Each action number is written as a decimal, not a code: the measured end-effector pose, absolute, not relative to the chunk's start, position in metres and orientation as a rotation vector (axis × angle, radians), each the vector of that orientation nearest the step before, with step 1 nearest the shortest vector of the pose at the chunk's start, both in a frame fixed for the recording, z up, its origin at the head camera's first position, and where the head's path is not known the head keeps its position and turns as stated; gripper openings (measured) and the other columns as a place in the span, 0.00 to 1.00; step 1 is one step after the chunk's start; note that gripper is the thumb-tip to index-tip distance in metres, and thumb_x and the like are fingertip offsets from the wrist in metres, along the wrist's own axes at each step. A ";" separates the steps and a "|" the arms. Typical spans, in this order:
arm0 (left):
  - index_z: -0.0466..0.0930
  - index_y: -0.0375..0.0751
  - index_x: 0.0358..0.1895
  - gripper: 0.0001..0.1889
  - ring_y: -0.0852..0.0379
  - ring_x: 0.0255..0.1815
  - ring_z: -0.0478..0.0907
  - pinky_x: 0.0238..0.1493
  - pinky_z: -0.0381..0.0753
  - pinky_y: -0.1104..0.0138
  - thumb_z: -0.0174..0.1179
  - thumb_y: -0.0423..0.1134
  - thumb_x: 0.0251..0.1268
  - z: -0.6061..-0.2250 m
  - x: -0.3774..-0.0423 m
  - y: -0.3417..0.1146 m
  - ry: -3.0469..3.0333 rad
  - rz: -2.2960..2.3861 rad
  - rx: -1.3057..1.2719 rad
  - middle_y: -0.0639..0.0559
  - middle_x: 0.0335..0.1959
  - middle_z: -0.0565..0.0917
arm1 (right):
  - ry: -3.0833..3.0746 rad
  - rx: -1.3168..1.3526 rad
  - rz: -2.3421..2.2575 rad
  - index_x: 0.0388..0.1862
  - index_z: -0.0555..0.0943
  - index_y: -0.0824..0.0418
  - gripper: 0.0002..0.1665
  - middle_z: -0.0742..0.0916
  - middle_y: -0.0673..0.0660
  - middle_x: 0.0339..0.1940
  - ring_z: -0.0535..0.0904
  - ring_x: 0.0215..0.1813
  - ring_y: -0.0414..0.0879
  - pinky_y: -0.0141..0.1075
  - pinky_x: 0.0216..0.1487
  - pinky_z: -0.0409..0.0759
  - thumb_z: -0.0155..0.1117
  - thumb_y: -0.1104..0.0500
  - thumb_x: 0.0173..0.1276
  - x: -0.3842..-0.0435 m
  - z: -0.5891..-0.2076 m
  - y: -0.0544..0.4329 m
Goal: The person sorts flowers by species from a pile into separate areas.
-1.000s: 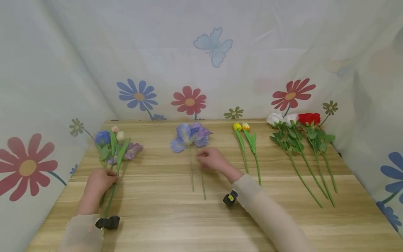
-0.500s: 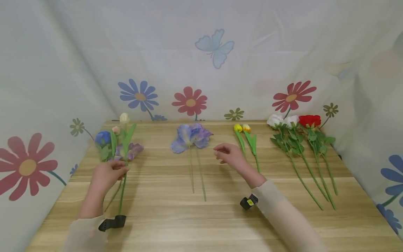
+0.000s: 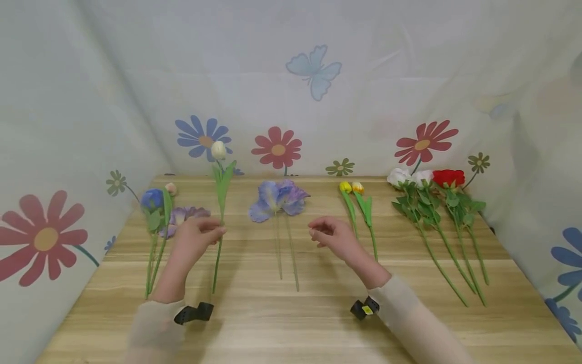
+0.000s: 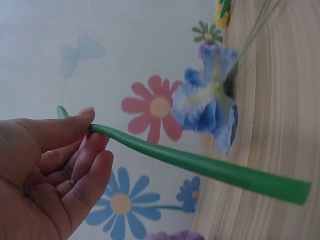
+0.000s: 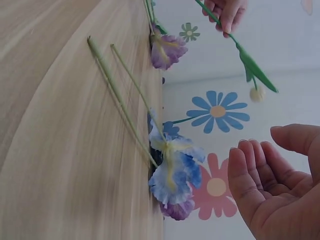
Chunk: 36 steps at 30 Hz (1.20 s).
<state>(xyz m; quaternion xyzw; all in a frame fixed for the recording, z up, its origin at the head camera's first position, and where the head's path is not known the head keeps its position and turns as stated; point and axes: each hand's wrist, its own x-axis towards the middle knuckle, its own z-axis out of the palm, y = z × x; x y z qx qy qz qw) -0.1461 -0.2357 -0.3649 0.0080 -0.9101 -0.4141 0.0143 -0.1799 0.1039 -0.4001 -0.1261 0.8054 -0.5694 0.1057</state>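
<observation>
My left hand point(image 3: 193, 242) pinches the green stem point(image 4: 200, 167) of a white tulip point(image 3: 219, 150) between thumb and fingers. The tulip stands nearly upright above the table, left of the middle, its leaves above the hand. My right hand point(image 3: 334, 236) hovers over the table with nothing in it, thumb apart from loosely bent fingers in the right wrist view. Between the hands lie two irises, a blue one point(image 5: 172, 172) and a purple one point(image 5: 177, 209), their thin stems toward me.
At the left lie a blue flower point(image 3: 152, 199), a small pink bud point(image 3: 170, 188) and a purple iris point(image 3: 190, 213). Right of the middle are a yellow tulip point(image 3: 345, 187) and an orange-white one point(image 3: 357, 188). White roses point(image 3: 399, 177) and red ones point(image 3: 448, 178) lie far right on the wooden table point(image 3: 273, 323).
My left hand has lifted the white tulip out of the left group and carried it toward the middle. My right hand has drawn back to the right from the iris stems.
</observation>
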 end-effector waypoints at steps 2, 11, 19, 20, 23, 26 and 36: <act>0.82 0.27 0.59 0.20 0.42 0.41 0.89 0.46 0.90 0.55 0.64 0.39 0.72 -0.365 -0.149 -0.227 -2.814 -1.322 0.003 0.31 0.48 0.89 | 2.370 -0.384 -1.685 0.59 0.79 0.72 0.19 0.87 0.70 0.51 0.85 0.45 0.44 0.43 0.48 0.89 0.60 0.60 0.76 -0.178 -0.399 0.104; 0.83 0.30 0.59 0.20 0.45 0.42 0.90 0.50 0.89 0.55 0.65 0.40 0.71 -0.367 -0.157 -0.199 -2.749 -1.458 0.057 0.33 0.51 0.89 | 2.367 -0.394 -1.707 0.59 0.80 0.70 0.18 0.87 0.67 0.49 0.86 0.45 0.46 0.42 0.47 0.90 0.62 0.60 0.76 -0.170 -0.397 0.097; 0.83 0.31 0.58 0.19 0.48 0.42 0.90 0.52 0.89 0.55 0.65 0.39 0.70 -0.370 -0.162 -0.176 -2.682 -1.577 0.046 0.33 0.51 0.89 | 2.318 -0.417 -1.725 0.58 0.81 0.69 0.18 0.88 0.67 0.49 0.87 0.47 0.49 0.43 0.49 0.90 0.62 0.60 0.75 -0.167 -0.400 0.082; 0.83 0.31 0.58 0.19 0.49 0.41 0.90 0.52 0.88 0.55 0.65 0.39 0.70 -0.370 -0.162 -0.173 -2.677 -1.591 0.046 0.33 0.51 0.89 | 2.309 -0.417 -1.737 0.58 0.81 0.70 0.18 0.88 0.68 0.50 0.87 0.46 0.48 0.42 0.48 0.90 0.62 0.60 0.75 -0.167 -0.399 0.080; 0.83 0.31 0.58 0.19 0.48 0.42 0.90 0.52 0.88 0.54 0.66 0.39 0.70 -0.370 -0.164 -0.164 -2.678 -1.610 0.042 0.33 0.51 0.89 | 2.272 -0.422 -1.775 0.58 0.80 0.72 0.19 0.87 0.72 0.51 0.87 0.46 0.46 0.40 0.48 0.90 0.62 0.61 0.75 -0.167 -0.398 0.073; 0.84 0.31 0.56 0.19 0.48 0.41 0.90 0.49 0.88 0.56 0.67 0.41 0.68 -0.371 -0.167 -0.155 -2.675 -1.613 0.041 0.34 0.49 0.90 | 2.244 -0.420 -1.803 0.59 0.79 0.74 0.19 0.85 0.75 0.53 0.87 0.46 0.46 0.39 0.48 0.90 0.62 0.63 0.75 -0.168 -0.397 0.065; 0.85 0.31 0.54 0.18 0.46 0.41 0.90 0.46 0.89 0.59 0.69 0.38 0.66 -0.376 -0.172 -0.131 -2.644 -1.643 0.033 0.34 0.48 0.90 | 2.225 -0.394 -1.856 0.56 0.80 0.74 0.20 0.87 0.72 0.52 0.88 0.45 0.46 0.41 0.49 0.90 0.64 0.61 0.73 -0.169 -0.398 0.045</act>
